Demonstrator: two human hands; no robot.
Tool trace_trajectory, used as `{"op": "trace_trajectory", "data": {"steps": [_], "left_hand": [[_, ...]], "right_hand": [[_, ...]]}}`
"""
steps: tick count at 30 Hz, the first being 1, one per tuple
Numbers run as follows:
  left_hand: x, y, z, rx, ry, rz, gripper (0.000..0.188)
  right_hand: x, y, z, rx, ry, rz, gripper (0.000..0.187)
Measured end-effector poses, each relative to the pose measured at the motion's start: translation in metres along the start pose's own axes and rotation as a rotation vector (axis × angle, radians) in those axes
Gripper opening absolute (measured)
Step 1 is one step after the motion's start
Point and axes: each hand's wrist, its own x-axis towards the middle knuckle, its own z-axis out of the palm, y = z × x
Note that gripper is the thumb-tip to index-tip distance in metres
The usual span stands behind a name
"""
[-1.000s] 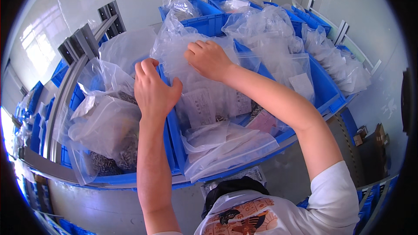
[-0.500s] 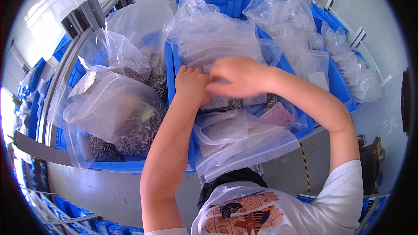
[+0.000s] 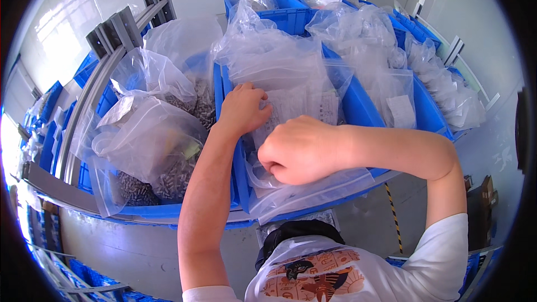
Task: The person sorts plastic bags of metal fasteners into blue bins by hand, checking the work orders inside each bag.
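My left hand (image 3: 244,109) rests at the left edge of the middle blue bin (image 3: 239,173), against clear zip bags (image 3: 274,72). Its thumb stands apart from the fingers, and no object shows in its grasp. Nearer to me, above the front of the same bin, my right hand (image 3: 302,150) is curled closed; whatever its fingers hold, if anything, is hidden. Between and beyond the hands lie bags with white printed labels (image 3: 293,103). Under the right hand, a clear plastic bag (image 3: 313,193) drapes over the bin's front edge.
To the left, another blue bin (image 3: 151,211) holds bags of small metal parts (image 3: 176,182). A metal rail (image 3: 89,106) runs along that side. On the right are blue bins with more clear bags (image 3: 450,98). Further blue bins (image 3: 288,17) stand at the back.
My right hand has come toward me from beside the left hand, its fingers now curled tighter. The left thumb has moved clear, and the labelled bags are uncovered. The view has shifted slightly.
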Motion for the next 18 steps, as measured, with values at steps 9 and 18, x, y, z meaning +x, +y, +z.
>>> {"op": "trace_trajectory", "data": {"steps": [9,18], "left_hand": [[0.005,-0.006,-0.007,-0.208,0.085,-0.062,0.020],[0.004,0.011,-0.037,-1.468,-0.358,-0.347,0.058]], "right_hand": [[0.021,-0.009,0.000,-0.091,-0.098,0.006,0.020],[-0.029,0.052,-0.077,0.167,0.712,0.089,0.012]]}}
